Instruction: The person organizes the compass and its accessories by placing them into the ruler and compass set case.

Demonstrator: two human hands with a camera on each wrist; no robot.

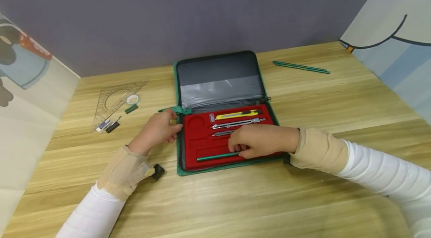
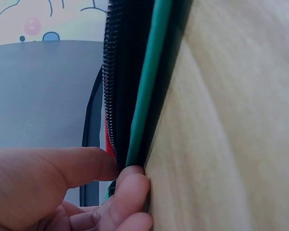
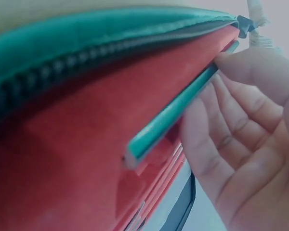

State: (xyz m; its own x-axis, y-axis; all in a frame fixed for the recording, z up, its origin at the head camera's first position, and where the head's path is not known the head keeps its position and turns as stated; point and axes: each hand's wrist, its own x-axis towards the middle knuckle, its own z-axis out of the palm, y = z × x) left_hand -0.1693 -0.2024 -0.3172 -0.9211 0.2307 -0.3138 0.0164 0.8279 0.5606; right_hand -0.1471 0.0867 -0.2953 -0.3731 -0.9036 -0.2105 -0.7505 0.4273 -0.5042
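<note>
An open zip case (image 1: 219,66) with a green edge lies with its lid folded back. My left hand (image 1: 156,129) pinches its left edge, thumb by the zip and fingers outside in the left wrist view. With thumb and fingers, my right hand (image 1: 257,140) holds a green pencil (image 3: 168,113) along the front slot of the red tray (image 1: 198,135). The hand hides the pencil's right part in the head view. Behind it in the tray are a yellow utility knife (image 1: 232,115), a metal compass (image 1: 235,123), a slimmer metal instrument (image 1: 222,133) and a small clear box (image 1: 211,118).
Two green pencils (image 1: 301,67) lie at the back right. On the left are a clear set square (image 1: 101,105), a white ring-shaped roll (image 1: 132,99), a small green block (image 1: 131,109), an eraser (image 1: 103,125) and a black piece with a metal tip (image 1: 112,127).
</note>
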